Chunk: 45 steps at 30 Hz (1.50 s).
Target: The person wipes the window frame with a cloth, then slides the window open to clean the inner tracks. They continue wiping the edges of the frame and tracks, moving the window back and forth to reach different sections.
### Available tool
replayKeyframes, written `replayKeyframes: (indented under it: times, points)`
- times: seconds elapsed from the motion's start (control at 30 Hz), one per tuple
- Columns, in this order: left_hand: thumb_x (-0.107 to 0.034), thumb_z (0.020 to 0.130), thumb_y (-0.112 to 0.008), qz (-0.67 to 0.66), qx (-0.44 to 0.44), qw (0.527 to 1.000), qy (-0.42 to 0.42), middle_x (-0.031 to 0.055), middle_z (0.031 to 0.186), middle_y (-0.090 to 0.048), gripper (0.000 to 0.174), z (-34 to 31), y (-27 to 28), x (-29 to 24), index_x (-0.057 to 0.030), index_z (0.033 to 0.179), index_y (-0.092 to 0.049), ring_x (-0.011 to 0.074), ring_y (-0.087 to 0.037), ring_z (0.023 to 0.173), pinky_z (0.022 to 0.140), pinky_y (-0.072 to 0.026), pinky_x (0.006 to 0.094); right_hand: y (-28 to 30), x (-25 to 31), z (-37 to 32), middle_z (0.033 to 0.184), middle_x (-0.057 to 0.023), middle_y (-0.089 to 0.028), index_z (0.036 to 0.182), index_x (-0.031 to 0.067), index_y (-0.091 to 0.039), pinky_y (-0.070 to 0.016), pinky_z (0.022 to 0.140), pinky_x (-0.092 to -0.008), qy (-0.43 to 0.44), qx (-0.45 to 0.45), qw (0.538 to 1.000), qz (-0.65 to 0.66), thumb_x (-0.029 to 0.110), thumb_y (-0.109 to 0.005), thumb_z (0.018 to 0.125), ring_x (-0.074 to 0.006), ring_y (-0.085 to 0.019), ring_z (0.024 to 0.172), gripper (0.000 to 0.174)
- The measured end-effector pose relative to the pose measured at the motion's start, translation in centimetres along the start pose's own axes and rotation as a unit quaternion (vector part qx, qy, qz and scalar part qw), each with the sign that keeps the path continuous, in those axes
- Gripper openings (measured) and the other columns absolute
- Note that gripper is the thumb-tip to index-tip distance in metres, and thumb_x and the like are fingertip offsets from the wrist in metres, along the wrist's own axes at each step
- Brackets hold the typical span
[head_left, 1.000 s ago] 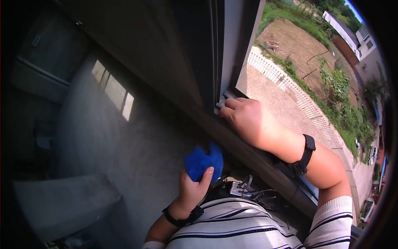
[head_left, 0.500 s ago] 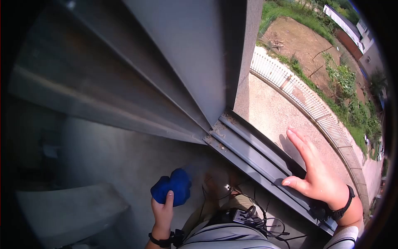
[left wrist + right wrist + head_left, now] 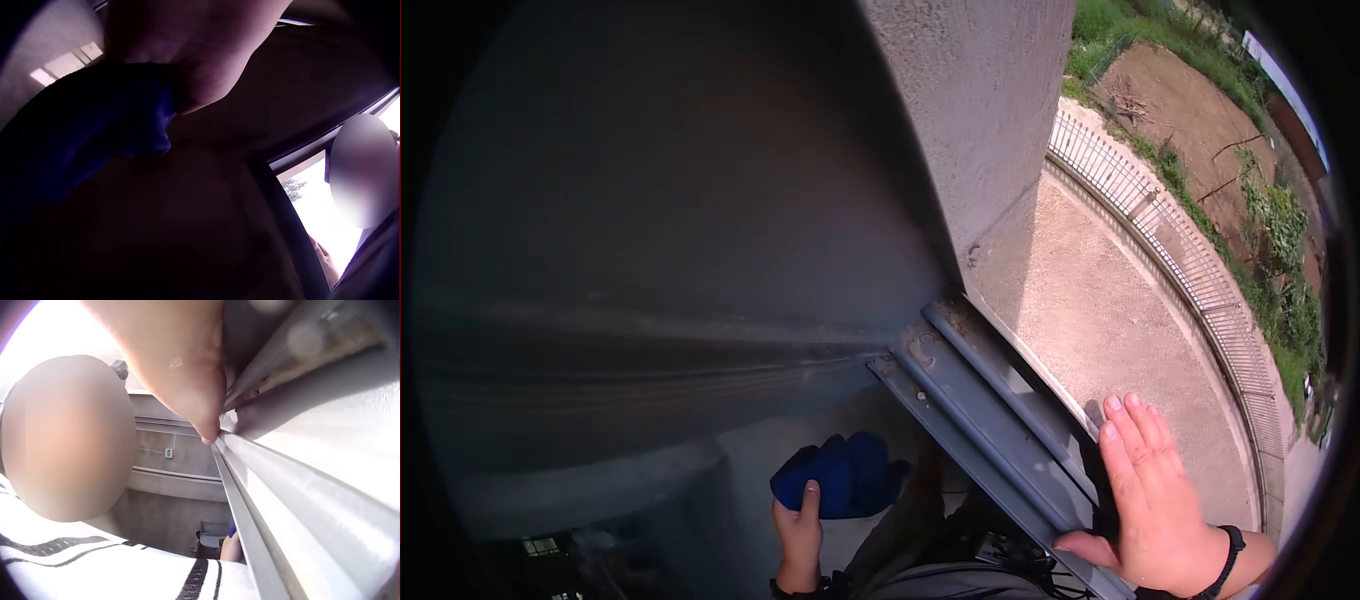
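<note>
A crumpled blue cloth (image 3: 845, 475) is pinched in my left hand (image 3: 800, 535), thumb on top, low on the room side of the window. In the left wrist view the dark blue cloth (image 3: 94, 119) hangs beside the hand. Fingers straight and thumb spread, my right hand (image 3: 1150, 500) lies over the outer side of the grey metal window track (image 3: 990, 430). The right wrist view has the thumb of the right hand (image 3: 181, 369) right at a rail. Brown dirt (image 3: 925, 345) sits in the corner of the track.
A dark panel (image 3: 700, 200) fills the left, meeting a rough grey wall edge (image 3: 990, 100). Outside and far below lie paved ground (image 3: 1090, 280) and a white fence (image 3: 1140, 200). Cables (image 3: 1010, 550) hang near the person's waist.
The right hand has left the track's corner and moved down along the track, its fingers straightening. The left hand has moved down and left with the cloth. The view has swung toward the dark panel.
</note>
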<state>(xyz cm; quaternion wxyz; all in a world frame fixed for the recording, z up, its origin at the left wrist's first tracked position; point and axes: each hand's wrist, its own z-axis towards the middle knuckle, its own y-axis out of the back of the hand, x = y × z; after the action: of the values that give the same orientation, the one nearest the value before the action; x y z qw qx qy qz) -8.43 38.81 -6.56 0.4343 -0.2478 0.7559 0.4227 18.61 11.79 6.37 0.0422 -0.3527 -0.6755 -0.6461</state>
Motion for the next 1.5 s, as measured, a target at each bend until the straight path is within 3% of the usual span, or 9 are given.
replayKeyframes:
  times: [0.13, 0.3, 0.37, 0.43, 0.97, 1.13, 1.27, 1.3, 1.5]
  points:
    - [-0.005, 0.095, -0.055, -0.038, -0.023, 0.998, -0.044, 0.0111, 0.117, -0.063, 0.028, -0.6, -0.6, -2.0, 0.0052, 0.121, -0.056, 0.0184, -0.059, 0.103, 0.097, -0.0426, 0.0319, -0.2, -0.2, 0.3, 0.144, -0.0297, -0.038, 0.146, -0.0074, -0.025, -0.0252, 0.112, -0.0578, -0.01, -0.006, 1.0, 0.014, 0.046, -0.079, 0.07, -0.0485, -0.039, 0.132, 0.108]
    - [-0.005, 0.097, -0.049, 0.046, 0.025, 0.95, -0.309, 0.0154, 0.115, -0.062, 0.025, -1.5, -2.7, -13.0, 0.0059, 0.119, -0.054, 0.0244, -0.06, 0.103, 0.094, -0.0444, 0.0352, -0.6, 0.2, 0.7, 0.133, -0.0279, -0.048, 0.143, -0.0079, -0.031, -0.0301, 0.11, -0.0544, -0.01, -0.04, 0.999, 0.015, 0.044, -0.074, 0.077, -0.0454, -0.045, 0.127, 0.094]
    - [0.002, 0.09, -0.052, 0.324, 0.006, 0.807, -0.493, 0.024, 0.114, -0.06, 0.028, -0.8, -5.7, -15.7, 0.0073, 0.118, -0.056, 0.0375, -0.06, 0.101, 0.094, -0.0459, 0.0416, -1.0, -0.2, 0.2, 0.13, -0.0289, -0.05, 0.144, -0.0068, -0.029, -0.0346, 0.108, -0.0496, -0.006, -0.058, 0.998, 0.01, 0.042, -0.074, 0.078, -0.0428, -0.048, 0.125, 0.093]
    - [0.005, 0.072, -0.057, 0.45, 0.003, 0.744, -0.493, 0.0239, 0.121, -0.057, 0.046, -1.2, -10.0, -16.4, 0.01, 0.118, -0.055, 0.0447, -0.053, 0.109, 0.093, -0.0456, 0.0469, -1.5, -0.5, 0.1, 0.129, -0.0289, -0.051, 0.144, -0.0066, -0.029, -0.0368, 0.106, -0.0486, -0.002, -0.077, 0.997, 0.027, 0.04, -0.074, 0.079, -0.0428, -0.049, 0.123, 0.092]
    - [-0.005, 0.071, -0.062, 0.351, 0.13, 0.748, -0.548, 0.0163, 0.07, -0.065, 0.003, 2.5, -14.1, -17.9, -0.0026, 0.072, -0.061, 0.0308, -0.064, 0.07, 0.068, -0.0526, 0.0389, -3.4, 4.6, -6.9, 0.144, -0.0245, -0.039, 0.144, 0.004, -0.037, -0.0241, 0.115, -0.0525, -0.145, -0.123, 0.978, -0.087, 0.026, -0.066, 0.086, -0.0417, -0.035, 0.136, 0.068]
    - [-0.007, 0.071, -0.061, 0.272, 0.208, 0.631, -0.696, 0.0122, 0.064, -0.059, 0.006, -3.1, -14.2, -16.5, -0.007, 0.069, -0.056, 0.0258, -0.061, 0.066, 0.066, -0.0506, 0.0345, -7.9, 4.4, -8.5, 0.14, -0.0205, -0.046, 0.136, 0.0049, -0.048, -0.0242, 0.115, -0.0537, -0.196, -0.299, 0.929, -0.097, 0.016, -0.071, 0.079, -0.037, -0.041, 0.133, 0.062]
    - [0.0, 0.079, -0.051, 0.038, 0.36, 0.764, -0.534, 0.0208, 0.087, -0.069, 0.025, -0.3, -12.7, -17.0, 0.0055, 0.099, -0.066, 0.0292, -0.068, 0.086, 0.079, -0.0526, 0.036, -9.0, 3.6, -8.5, 0.143, -0.0195, -0.047, 0.14, 0.0018, -0.043, -0.0292, 0.114, -0.0467, -0.196, -0.477, 0.854, 0.069, 0.007, -0.067, 0.079, -0.0339, -0.045, 0.134, 0.065]
    - [0.002, 0.081, -0.046, 0.048, 0.459, 0.807, -0.368, 0.0237, 0.097, -0.068, 0.037, -0.1, -11.0, -18.7, 0.0042, 0.115, -0.063, 0.028, -0.068, 0.093, 0.085, -0.0514, 0.033, -8.7, 3.7, -8.3, 0.144, -0.0189, -0.046, 0.146, 0.0025, -0.035, -0.0318, 0.113, -0.0435, -0.178, -0.473, 0.861, 0.061, 0.011, -0.068, 0.082, -0.0319, -0.045, 0.134, 0.072]
    - [0.007, 0.084, -0.048, -0.243, 0.7, 0.665, -0.1, 0.0068, 0.118, -0.063, 0.05, 1.0, -9.4, -19.3, 0.0013, 0.133, -0.052, 0.0134, -0.058, 0.109, 0.098, -0.0434, 0.0283, -8.9, 7.8, -3.3, 0.144, -0.0155, -0.044, 0.149, 0.0028, -0.027, -0.0333, 0.111, -0.0411, -0.084, -0.358, 0.817, 0.444, 0.039, -0.08, 0.079, -0.027, -0.047, 0.13, 0.095]
